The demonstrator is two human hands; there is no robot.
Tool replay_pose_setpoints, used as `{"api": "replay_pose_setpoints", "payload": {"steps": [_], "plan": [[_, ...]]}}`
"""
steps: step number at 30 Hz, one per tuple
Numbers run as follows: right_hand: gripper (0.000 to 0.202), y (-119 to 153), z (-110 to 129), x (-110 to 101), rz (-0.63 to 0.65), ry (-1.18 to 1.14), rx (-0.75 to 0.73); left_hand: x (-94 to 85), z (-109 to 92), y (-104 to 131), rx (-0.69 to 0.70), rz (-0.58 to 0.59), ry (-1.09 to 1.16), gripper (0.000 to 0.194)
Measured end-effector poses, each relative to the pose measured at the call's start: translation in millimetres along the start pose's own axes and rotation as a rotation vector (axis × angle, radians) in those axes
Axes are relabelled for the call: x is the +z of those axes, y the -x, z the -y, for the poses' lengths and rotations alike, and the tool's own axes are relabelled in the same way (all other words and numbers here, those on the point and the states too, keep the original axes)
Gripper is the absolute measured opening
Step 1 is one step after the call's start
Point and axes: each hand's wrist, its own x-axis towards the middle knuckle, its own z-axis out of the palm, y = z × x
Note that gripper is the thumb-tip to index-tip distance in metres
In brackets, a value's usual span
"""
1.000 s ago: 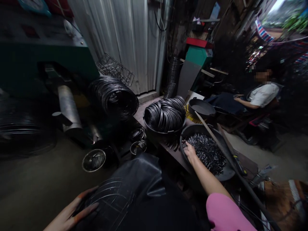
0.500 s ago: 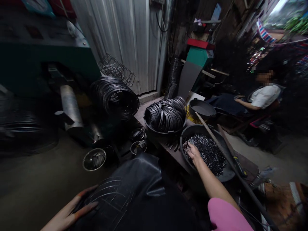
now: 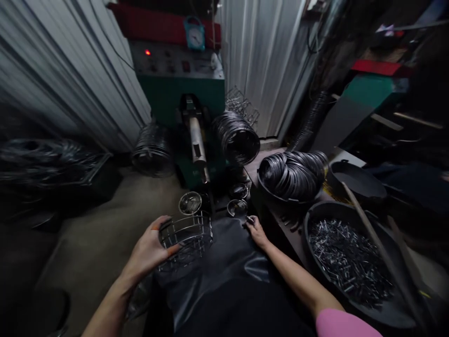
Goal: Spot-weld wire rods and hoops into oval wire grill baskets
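Note:
My left hand [image 3: 154, 241] grips a round wire basket [image 3: 187, 238] by its side, thumb and fingers on the wires. The basket is tilted above my lap, where a dark apron [image 3: 231, 262] is spread. In my right hand [image 3: 257, 230], fingers pinch a small bunch of short metal pins [image 3: 249, 219] at the apron's far edge. More short pins [image 3: 347, 257] fill a wide black pan [image 3: 312, 220] to the right. Straight ahead stands a green machine [image 3: 154, 89] with a metal arm [image 3: 197, 140] reaching toward me.
Wire rings [image 3: 294, 173] are heaped in a bowl beside the pan. Ring coils [image 3: 242, 140] hang right of the machine arm, and others [image 3: 152, 152] stand at its left. Small round tins [image 3: 190, 202] sit below. A long stick [image 3: 372, 234] lies across the pan.
My right hand has left the pan and come to the apron's edge with pins. The left hand has raised the wire basket. My view has turned left toward the machine.

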Motion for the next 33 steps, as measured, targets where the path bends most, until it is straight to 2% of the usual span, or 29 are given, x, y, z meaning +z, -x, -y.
{"api": "replay_pose_setpoints", "payload": {"steps": [3,8,12,16,20,23,26,30,33], "plan": [[0.017,-1.5,-9.4,5.5,-0.074,-0.052,0.041,11.1,9.8,4.0,0.044,-0.031,-0.030,0.067],[0.016,-17.6,-6.3,0.4,-0.192,-0.484,0.270,22.2,14.9,4.9,0.057,-0.037,-0.092,0.066],[0.011,-23.5,7.3,-6.6,-0.153,-0.586,0.387,25.3,13.2,7.8,0.090,-0.064,-0.091,0.065],[0.012,-23.7,24.8,-8.6,-0.075,-0.666,0.466,26.9,8.8,6.4,0.072,-0.142,-0.050,0.068],[0.010,-26.9,39.2,-5.4,-0.070,-0.842,0.543,27.9,0.3,-5.1,0.136,-0.222,0.009,0.071],[0.009,-30.0,44.8,-2.1,-0.047,-0.887,0.526,29.8,-6.8,-16.2,0.173,-0.251,0.045,0.071],[0.012,-30.4,42.7,0.9,-0.087,-0.770,0.439,33.9,-10.5,-25.5,0.173,-0.255,0.073,0.070],[0.016,-21.7,22.2,-0.8,-0.281,-0.323,0.155,40.8,-9.2,-32.6,0.170,-0.262,0.094,0.067],[0.015,-10.0,-1.8,-10.8,-0.232,0.078,-0.040,43.9,-5.7,-36.0,0.174,-0.265,0.079,0.066]]}}
